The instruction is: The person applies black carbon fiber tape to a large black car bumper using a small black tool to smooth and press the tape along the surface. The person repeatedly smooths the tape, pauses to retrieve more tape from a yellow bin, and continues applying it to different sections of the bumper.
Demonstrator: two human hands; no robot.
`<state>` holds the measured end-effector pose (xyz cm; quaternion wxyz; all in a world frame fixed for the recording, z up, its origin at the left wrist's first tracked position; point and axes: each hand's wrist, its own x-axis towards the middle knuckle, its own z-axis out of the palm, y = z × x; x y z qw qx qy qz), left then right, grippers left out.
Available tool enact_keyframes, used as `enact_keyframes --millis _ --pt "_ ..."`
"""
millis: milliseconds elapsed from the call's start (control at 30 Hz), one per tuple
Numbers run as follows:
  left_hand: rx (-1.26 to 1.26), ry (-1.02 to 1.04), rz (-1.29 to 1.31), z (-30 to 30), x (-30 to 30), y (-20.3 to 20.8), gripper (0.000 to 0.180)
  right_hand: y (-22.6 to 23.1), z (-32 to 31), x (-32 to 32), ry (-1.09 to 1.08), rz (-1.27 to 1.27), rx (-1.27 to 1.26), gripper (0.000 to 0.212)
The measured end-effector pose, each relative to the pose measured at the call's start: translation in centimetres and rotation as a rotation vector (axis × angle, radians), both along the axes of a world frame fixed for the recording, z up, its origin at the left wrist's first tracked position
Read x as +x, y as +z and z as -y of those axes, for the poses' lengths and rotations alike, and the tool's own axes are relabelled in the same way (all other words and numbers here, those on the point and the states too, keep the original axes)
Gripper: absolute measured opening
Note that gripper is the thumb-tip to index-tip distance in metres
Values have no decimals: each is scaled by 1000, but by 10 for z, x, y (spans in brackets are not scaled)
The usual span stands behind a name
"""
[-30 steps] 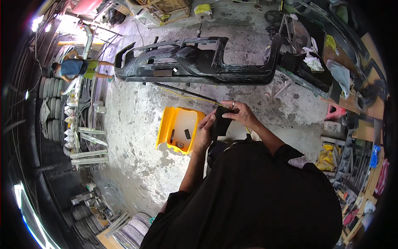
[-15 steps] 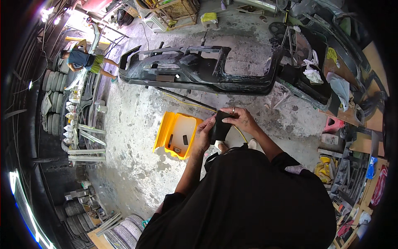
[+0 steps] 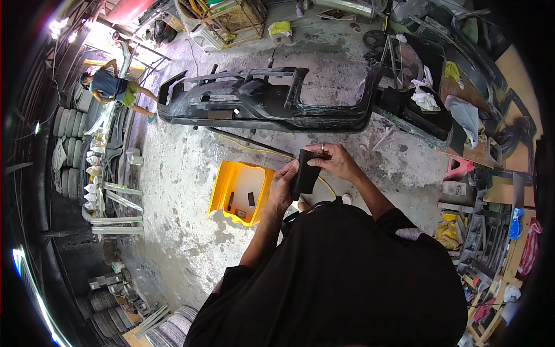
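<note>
Both hands hold a dark, flat piece that looks like a sheet of sandpaper (image 3: 306,176) in front of my body. My left hand (image 3: 282,183) grips its left edge, fingers partly hidden behind it. My right hand (image 3: 336,162), with a ring on one finger, pinches its upper right corner. Left of my hands, a yellow cut-open container (image 3: 218,186) on the floor holds cloudy liquid and a few small pieces, among them a dark block (image 3: 251,199). Beyond my hands stands a black car bumper (image 3: 263,120) with scuffed, greyish patches, raised on a stand.
A hose or cord (image 3: 254,141) runs along the floor between bumper and hands. Another person (image 3: 110,87) stands at the far left. Stacked tyres (image 3: 68,144) line the left side; bumper parts and rags (image 3: 425,99) crowd the right. A yellow-topped stool (image 3: 280,29) stands at the back.
The whole scene has shifted slightly left in view. The dark sheet now lies flatter and more squared between my hands; both keep their hold. The person at far left has barely moved.
</note>
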<state>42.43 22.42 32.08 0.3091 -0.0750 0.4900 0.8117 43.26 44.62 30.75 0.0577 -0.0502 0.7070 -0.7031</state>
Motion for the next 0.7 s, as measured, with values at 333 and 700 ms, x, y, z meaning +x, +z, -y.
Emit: enact_keyframes --millis 333,700 --pt "-43 -11 -46 -11 14 -7 36 9 -10 18 -22 -27 -7 43" --pt "-267 159 -423 -31 32 6 45 -27 -7 55 -397 203 -445 46"
